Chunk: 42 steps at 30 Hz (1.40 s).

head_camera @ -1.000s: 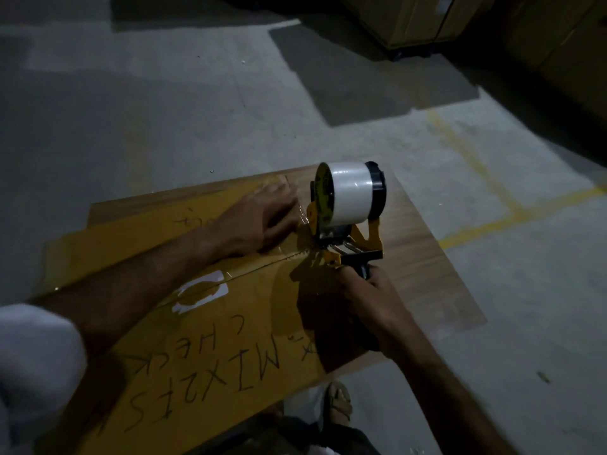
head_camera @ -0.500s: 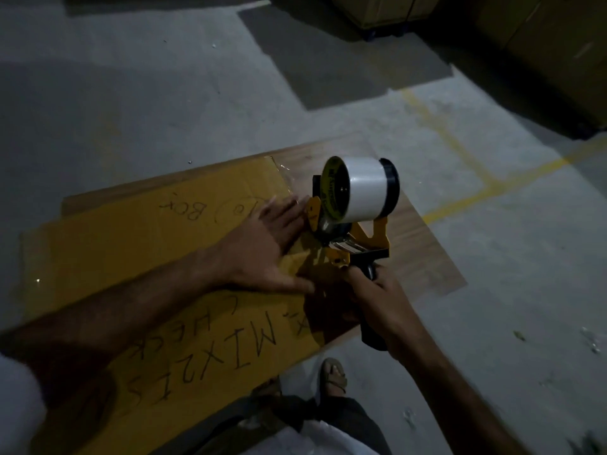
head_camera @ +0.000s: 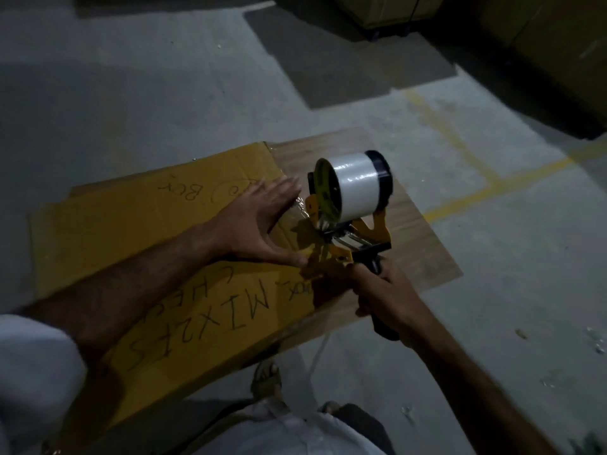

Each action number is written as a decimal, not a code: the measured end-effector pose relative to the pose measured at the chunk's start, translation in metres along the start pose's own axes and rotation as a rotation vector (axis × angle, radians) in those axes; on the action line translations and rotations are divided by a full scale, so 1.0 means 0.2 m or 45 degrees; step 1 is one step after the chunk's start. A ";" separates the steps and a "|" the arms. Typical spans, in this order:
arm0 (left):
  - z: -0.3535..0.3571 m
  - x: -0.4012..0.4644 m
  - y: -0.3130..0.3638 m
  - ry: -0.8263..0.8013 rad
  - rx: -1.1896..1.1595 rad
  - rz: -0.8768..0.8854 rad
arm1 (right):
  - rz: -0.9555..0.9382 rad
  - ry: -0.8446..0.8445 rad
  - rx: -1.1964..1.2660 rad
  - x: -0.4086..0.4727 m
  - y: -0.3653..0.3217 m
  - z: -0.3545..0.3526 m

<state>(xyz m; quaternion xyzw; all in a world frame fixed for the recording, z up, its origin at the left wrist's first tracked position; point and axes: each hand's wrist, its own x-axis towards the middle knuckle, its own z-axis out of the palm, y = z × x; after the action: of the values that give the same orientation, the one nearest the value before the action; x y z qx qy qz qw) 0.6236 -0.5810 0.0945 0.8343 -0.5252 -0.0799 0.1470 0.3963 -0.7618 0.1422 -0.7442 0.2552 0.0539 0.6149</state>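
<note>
Your left hand [head_camera: 259,221] has gone flat, fingers straight, pressing the clear tape [head_camera: 300,206] onto the flattened yellow-brown cardboard sheet [head_camera: 131,231] at centre frame. Your right hand [head_camera: 384,290] is clamped round the handle of the yellow tape dispenser [head_camera: 348,205], which is now past the card edge, over the wood-grain surface [head_camera: 423,244]. Strip looks laid, cut next

We see a yellow tape dispenser [head_camera: 348,236] with a black handle carrying a white tape roll [head_camera: 356,188], yellow-brown cardboard [head_camera: 131,224] with black handwriting, a brown wood-grain tabletop [head_camera: 423,254], and a grey floor [head_camera: 131,110] with yellow lines.
</note>
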 end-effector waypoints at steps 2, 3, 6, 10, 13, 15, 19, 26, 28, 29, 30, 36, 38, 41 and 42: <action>-0.02 0.01 0.02 -0.046 0.045 -0.028 | 0.022 -0.009 0.071 -0.08 0.07 -0.03; -0.03 0.01 0.04 -0.069 0.088 -0.051 | 0.023 -0.002 0.096 -0.11 0.10 -0.03; -0.03 -0.03 0.15 -0.100 0.074 -0.137 | 0.000 0.014 0.130 -0.14 0.13 -0.03; 0.13 -0.18 0.39 0.035 0.134 0.029 | -0.048 0.025 0.014 -0.13 0.14 -0.03; 0.16 -0.20 0.45 0.130 0.225 0.061 | -0.159 -0.025 0.036 -0.14 0.15 -0.06; 0.13 -0.19 0.44 0.084 0.199 0.020 | -0.172 -0.058 0.079 -0.16 0.18 -0.08; 0.11 -0.19 0.45 -0.007 0.122 -0.051 | -0.128 -0.026 0.053 -0.28 0.33 -0.16; 0.13 -0.22 0.54 -0.066 0.142 -0.053 | -0.181 -0.029 0.073 -0.35 0.41 -0.23; 0.14 -0.23 0.56 -0.112 0.188 -0.039 | -0.208 -0.026 0.025 -0.38 0.46 -0.26; 0.14 -0.24 0.57 -0.134 0.207 -0.031 | -0.200 -0.026 0.018 -0.40 0.50 -0.27; 0.14 -0.25 0.59 -0.145 0.218 -0.029 | -0.186 -0.027 0.028 -0.41 0.53 -0.27; 0.16 -0.29 0.69 -0.140 0.202 -0.089 | -0.258 0.028 -0.035 -0.49 0.66 -0.25; 0.16 -0.30 0.72 -0.101 0.206 -0.116 | -0.236 0.015 -0.008 -0.52 0.71 -0.26; 0.18 -0.32 0.77 -0.048 0.232 -0.154 | -0.133 -0.015 0.098 -0.53 0.74 -0.27; 0.20 -0.32 0.78 -0.022 0.252 -0.161 | -0.116 -0.025 0.108 -0.53 0.73 -0.28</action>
<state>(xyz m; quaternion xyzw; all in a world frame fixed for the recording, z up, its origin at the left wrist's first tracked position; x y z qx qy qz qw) 0.4508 -0.5927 0.1078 0.8756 -0.4780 -0.0440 0.0540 0.2271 -0.7972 0.0676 -0.7279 0.2171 0.0225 0.6500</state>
